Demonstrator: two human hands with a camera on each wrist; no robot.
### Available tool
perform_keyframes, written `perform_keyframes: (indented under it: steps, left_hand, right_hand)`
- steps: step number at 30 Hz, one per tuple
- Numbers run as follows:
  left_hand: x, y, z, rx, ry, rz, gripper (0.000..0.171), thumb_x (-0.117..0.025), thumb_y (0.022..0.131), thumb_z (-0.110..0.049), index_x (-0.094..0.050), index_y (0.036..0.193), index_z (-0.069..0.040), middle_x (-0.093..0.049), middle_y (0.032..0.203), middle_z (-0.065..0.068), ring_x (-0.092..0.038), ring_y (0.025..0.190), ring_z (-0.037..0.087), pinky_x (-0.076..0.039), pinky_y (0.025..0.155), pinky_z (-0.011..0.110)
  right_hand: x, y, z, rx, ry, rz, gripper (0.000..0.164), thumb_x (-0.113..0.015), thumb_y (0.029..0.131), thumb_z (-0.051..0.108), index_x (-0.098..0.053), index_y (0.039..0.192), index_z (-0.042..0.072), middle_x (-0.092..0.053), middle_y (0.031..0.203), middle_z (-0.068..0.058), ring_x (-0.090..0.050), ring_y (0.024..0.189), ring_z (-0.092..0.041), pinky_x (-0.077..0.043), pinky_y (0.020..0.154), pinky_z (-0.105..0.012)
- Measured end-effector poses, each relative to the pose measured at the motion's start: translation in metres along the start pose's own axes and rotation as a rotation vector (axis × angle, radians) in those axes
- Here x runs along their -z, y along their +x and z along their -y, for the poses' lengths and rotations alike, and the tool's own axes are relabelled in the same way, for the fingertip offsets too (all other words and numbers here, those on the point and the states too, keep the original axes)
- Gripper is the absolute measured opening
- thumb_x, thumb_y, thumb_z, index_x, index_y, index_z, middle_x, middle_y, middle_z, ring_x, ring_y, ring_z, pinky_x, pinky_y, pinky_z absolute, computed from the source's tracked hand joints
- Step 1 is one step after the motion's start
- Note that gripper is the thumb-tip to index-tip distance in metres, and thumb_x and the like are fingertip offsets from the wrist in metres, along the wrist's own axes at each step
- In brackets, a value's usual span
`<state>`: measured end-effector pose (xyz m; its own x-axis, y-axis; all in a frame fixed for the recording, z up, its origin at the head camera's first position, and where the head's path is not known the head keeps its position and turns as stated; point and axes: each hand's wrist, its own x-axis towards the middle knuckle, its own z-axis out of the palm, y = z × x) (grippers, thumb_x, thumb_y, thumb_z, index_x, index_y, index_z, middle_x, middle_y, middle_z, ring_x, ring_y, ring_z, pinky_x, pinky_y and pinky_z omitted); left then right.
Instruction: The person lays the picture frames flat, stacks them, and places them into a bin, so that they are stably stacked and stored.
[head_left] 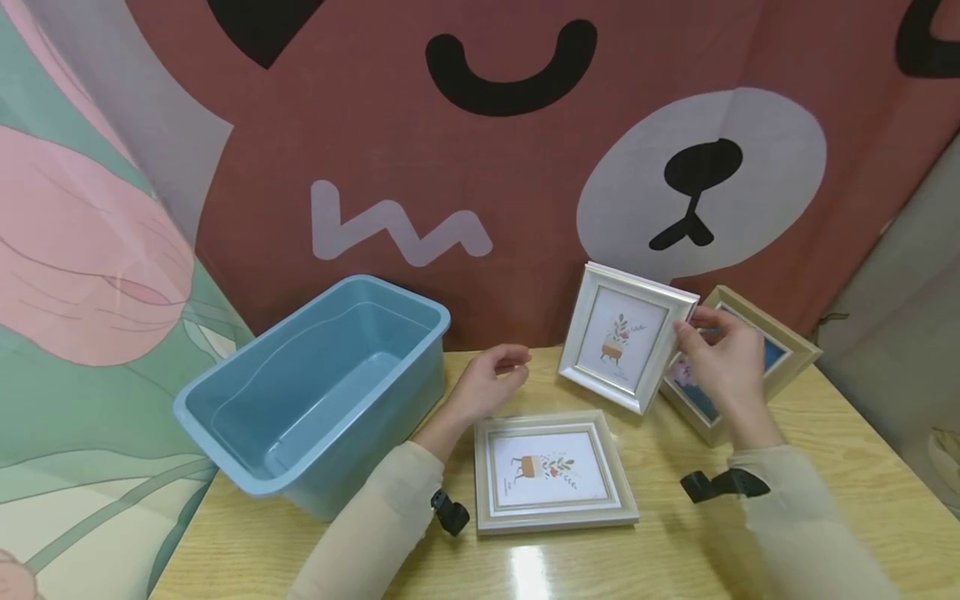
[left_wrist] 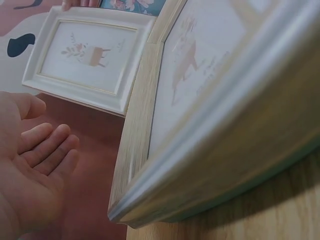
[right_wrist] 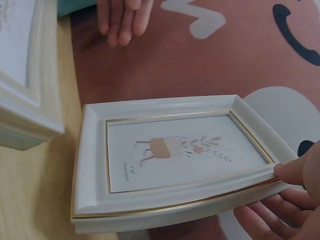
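My right hand (head_left: 723, 362) grips a white picture frame (head_left: 573, 350) by its right edge, thumb on the front and fingers behind, as the right wrist view shows. A gold line runs round its print of a potted plant on legs. The white frame is tilted up near the back of the table. My left hand (head_left: 491, 383) hovers between the blue bin and the white frame, fingers loosely bent and holding nothing. Closer to me, a beige picture frame (head_left: 483, 475) lies face up on the table. Behind my right hand leans a wooden picture frame (head_left: 787, 367) with a blue floral picture.
A blue plastic bin (head_left: 442, 367) stands at the left of the wooden table (head_left: 847, 508), with nothing visible inside. Behind the table hangs a reddish-brown cloth (head_left: 525, 175) with a bear face. Black straps with small devices sit on both wrists.
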<state>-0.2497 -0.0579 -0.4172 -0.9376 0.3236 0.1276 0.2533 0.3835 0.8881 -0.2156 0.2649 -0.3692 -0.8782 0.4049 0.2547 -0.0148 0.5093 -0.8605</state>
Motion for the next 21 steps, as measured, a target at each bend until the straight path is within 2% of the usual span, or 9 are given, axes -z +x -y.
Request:
perform_keyframes:
  steps: [2,4,8,12,17,21]
  left_hand:
    - [0.000,0.000,-0.001,0.009,0.002,0.000,0.036,-0.066,0.107,-0.017,-0.068,0.140,-0.004,-0.072,0.138,0.013,-0.066,0.134,0.034,-0.054,0.117,0.048]
    - [0.000,-0.001,-0.001,0.012,0.000,0.002,0.036,-0.067,0.106,-0.017,-0.067,0.141,-0.004,-0.072,0.138,0.012,-0.066,0.134,0.034,-0.053,0.118,0.048]
    - [0.000,-0.001,-0.002,0.009,0.006,0.010,0.038,-0.068,0.106,-0.019,-0.067,0.142,-0.005,-0.072,0.138,0.011,-0.065,0.135,0.033,-0.052,0.119,0.048]
    - [0.001,-0.002,-0.003,0.018,0.005,0.027,0.040,-0.070,0.106,-0.025,-0.067,0.143,-0.010,-0.071,0.141,0.008,-0.063,0.138,0.031,-0.050,0.121,0.047]
    - [0.004,-0.004,-0.004,0.026,-0.020,0.066,0.048,-0.073,0.105,-0.031,-0.063,0.148,-0.013,-0.067,0.149,0.008,-0.059,0.144,0.033,-0.046,0.125,0.052]
    - [0.004,-0.003,-0.004,0.037,-0.010,0.098,0.054,-0.075,0.103,-0.037,-0.061,0.151,-0.017,-0.063,0.155,0.006,-0.056,0.147,0.034,-0.045,0.125,0.055]
  right_hand:
    - [0.004,-0.001,0.004,-0.003,0.005,0.011,0.042,-0.070,0.104,0.026,-0.070,0.137,-0.001,-0.059,0.072,0.031,-0.062,0.067,0.013,-0.054,0.053,-0.015]
    - [0.008,-0.002,0.009,0.000,0.004,0.018,0.043,-0.069,0.105,0.028,-0.069,0.138,-0.001,-0.059,0.073,0.032,-0.063,0.068,0.012,-0.053,0.053,-0.016]
    - [0.015,-0.005,0.020,0.002,-0.020,0.044,0.046,-0.067,0.106,0.034,-0.069,0.141,0.004,-0.066,0.087,0.020,-0.065,0.074,0.009,-0.054,0.057,-0.017]
    - [0.020,-0.009,0.031,0.014,-0.039,0.074,0.048,-0.066,0.107,0.039,-0.067,0.144,0.007,-0.066,0.104,0.009,-0.067,0.077,0.008,-0.052,0.056,-0.019]
    - [0.025,-0.013,0.039,0.021,-0.017,0.106,0.049,-0.067,0.107,0.038,-0.066,0.146,0.008,-0.067,0.104,0.010,-0.069,0.077,0.009,-0.047,0.052,-0.022]
    - [0.026,-0.011,0.039,0.032,-0.010,0.136,0.051,-0.065,0.108,0.038,-0.064,0.149,0.009,-0.064,0.118,0.006,-0.070,0.078,0.011,-0.051,0.057,-0.017]
